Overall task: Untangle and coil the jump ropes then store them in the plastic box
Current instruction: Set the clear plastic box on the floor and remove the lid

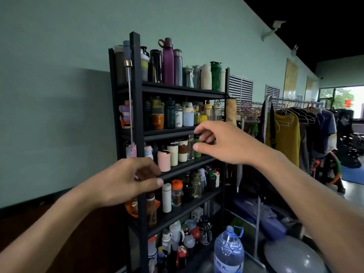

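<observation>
1. A pale green wall (59, 95) fills the left and top of the view.
2. A tall black shelf rack (137, 115) stands against it, its tiers crowded with water bottles and cups; a purple bottle (168, 62) stands on the top tier.
3. To the right, a clothes rail (295, 100) carries hangers and garments, among them a yellow shirt (288, 134).
4. A large clear water jug (228, 253) with a blue cap sits low in front of the rack, with a grey ball (291, 257) to its right.
5. The left hand (126, 180) is raised before the rack's front post, fingers loosely curled, gripping nothing.
6. The right hand (220, 142) reaches toward the middle tiers, fingers relaxed and spread, holding nothing.
7. Neither the jump ropes nor the plastic box can be seen in this view.
</observation>
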`<state>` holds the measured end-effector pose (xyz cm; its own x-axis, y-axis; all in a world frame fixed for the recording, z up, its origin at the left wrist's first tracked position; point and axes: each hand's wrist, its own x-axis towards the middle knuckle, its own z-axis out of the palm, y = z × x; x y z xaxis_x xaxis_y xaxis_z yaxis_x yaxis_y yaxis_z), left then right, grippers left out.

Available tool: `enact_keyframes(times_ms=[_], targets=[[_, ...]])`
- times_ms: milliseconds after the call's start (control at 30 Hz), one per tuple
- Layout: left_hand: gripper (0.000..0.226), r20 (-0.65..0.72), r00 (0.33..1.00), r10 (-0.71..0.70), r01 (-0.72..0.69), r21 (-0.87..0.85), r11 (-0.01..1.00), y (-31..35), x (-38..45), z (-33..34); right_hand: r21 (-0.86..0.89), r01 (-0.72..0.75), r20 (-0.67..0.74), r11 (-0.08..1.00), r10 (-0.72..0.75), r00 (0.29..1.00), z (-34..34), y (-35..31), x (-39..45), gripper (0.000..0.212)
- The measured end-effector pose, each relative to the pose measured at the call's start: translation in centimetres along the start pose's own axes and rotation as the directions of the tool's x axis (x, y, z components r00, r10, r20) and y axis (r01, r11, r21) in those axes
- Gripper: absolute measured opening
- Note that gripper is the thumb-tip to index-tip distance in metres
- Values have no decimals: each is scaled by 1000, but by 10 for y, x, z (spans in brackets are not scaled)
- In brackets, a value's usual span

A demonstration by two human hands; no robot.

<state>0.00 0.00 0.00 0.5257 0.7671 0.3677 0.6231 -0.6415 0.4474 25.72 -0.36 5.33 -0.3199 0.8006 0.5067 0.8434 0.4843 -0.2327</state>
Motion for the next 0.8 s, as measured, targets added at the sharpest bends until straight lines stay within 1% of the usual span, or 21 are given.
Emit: enact_keyframes(times_ms=[33,100,200,333,533,667,800], targets=[[38,16,1000,-2,2,-11,1000,3,2,3,9,6,-12,1000,-6,1000,-1,0,1,42],[38,8,1000,7,-7,24,1000,9,5,9,2,15,-35,1000,-15,999,-1,5,2,45],[29,-4,1000,25,-25,42,999,14,11,26,-13,2,-8,1000,-2,1000,1,19,-2,48],[23,49,998,30,-32,33,999,27,29,59,-32,-21,11,999,21,1000,2,53,-17,48],[21,83,993,81,-81,3,997,45,72,131,-79,-119,41,990,123,992,-5,131,-54,52],[20,149,982,113,-114,-2,993,63,113,187,-96,-219,37,971,224,974,-10,193,-80,53],[20,241,959,151,-140,-62,988,73,164,259,-105,-328,52,939,335,941,-2,269,-109,53]])
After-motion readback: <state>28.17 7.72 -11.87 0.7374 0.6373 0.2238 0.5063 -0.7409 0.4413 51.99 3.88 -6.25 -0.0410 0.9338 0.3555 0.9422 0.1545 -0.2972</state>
